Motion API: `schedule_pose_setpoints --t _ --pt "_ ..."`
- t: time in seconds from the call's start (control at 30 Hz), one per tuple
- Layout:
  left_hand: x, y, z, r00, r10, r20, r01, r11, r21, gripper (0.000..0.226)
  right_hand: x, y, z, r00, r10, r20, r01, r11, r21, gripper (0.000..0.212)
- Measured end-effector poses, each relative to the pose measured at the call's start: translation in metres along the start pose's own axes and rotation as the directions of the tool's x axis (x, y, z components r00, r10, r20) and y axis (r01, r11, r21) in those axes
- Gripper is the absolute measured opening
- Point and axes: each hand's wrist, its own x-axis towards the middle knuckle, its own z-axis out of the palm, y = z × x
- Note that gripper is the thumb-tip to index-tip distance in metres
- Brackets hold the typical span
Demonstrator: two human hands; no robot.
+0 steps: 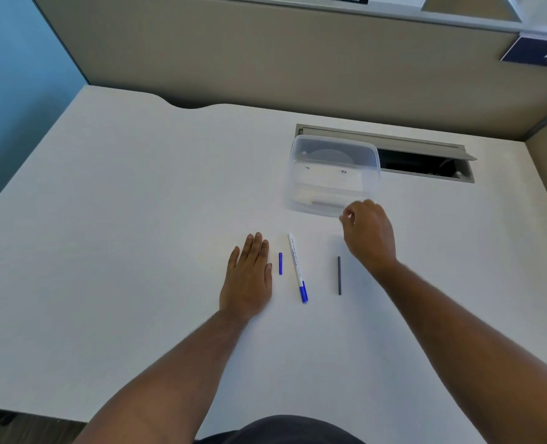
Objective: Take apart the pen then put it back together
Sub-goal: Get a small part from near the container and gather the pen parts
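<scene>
Three pen parts lie apart on the white desk [137, 251]. The white barrel with a blue end [297, 267] lies in the middle, blue end toward me. A short blue cap piece [280, 263] lies just left of it. A thin dark refill rod [339, 275] lies to the right. My left hand [249, 277] rests flat on the desk, fingers together, just left of the blue piece and touching none of the parts. My right hand [368, 235] hovers past the rod near the clear box, fingers curled toward the thumb; I see nothing held in it.
A clear plastic box [334, 174] sits on the desk behind the parts, its near edge by my right hand. Behind it is an open cable hatch [426, 161] in the desk. A beige partition wall [265, 59] bounds the back.
</scene>
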Motion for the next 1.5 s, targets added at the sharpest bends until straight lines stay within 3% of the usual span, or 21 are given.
schedule_pose_setpoints --t 0.23,0.43,0.7,0.87,1.07,1.23,1.33,1.43,1.5 --pt "0.001 0.0 0.001 1.0 -0.005 0.005 0.005 1.0 -0.017 0.055 -0.065 0.022 0.024 0.901 0.399 0.171 -0.415 0.907 0.072 0.019" --pt "0.001 0.0 0.001 1.0 -0.002 0.006 0.002 1.0 -0.014 0.056 -0.09 0.018 0.033 0.83 0.486 0.273 -0.511 0.859 0.022 0.029" --pt "0.002 -0.001 0.002 1.0 -0.005 0.008 0.005 1.0 -0.016 0.056 -0.088 0.006 0.039 0.868 0.411 0.28 -0.391 0.912 -0.126 0.021" --pt "0.001 0.0 0.001 1.0 -0.003 0.001 0.003 1.0 -0.017 0.055 -0.087 0.0 0.04 0.905 0.336 0.259 -0.315 0.941 -0.12 0.018" --pt "0.002 0.0 0.0 1.0 -0.007 0.011 0.007 1.0 -0.01 0.055 -0.087 -0.01 0.039 0.97 0.127 0.205 -0.131 0.991 0.009 0.009" --pt "0.002 0.001 -0.001 1.0 -0.004 0.024 0.004 1.0 -0.011 0.056 -0.09 -0.024 0.047 0.978 -0.055 0.203 0.053 0.998 0.016 0.024" --pt "0.002 0.0 -0.001 1.0 -0.007 0.029 0.007 1.0 -0.006 0.057 -0.092 -0.032 0.055 0.96 -0.034 0.277 0.021 0.999 0.05 0.032" --pt "0.001 0.001 -0.002 1.0 -0.007 0.013 0.007 1.0 -0.016 0.056 -0.094 -0.038 0.062 0.968 -0.021 0.249 -0.004 0.995 0.098 0.014" --pt "0.001 0.002 -0.002 1.0 -0.005 0.011 0.005 1.0 -0.012 0.056 -0.097 -0.042 0.065 0.969 -0.025 0.246 -0.004 0.993 0.117 0.016"
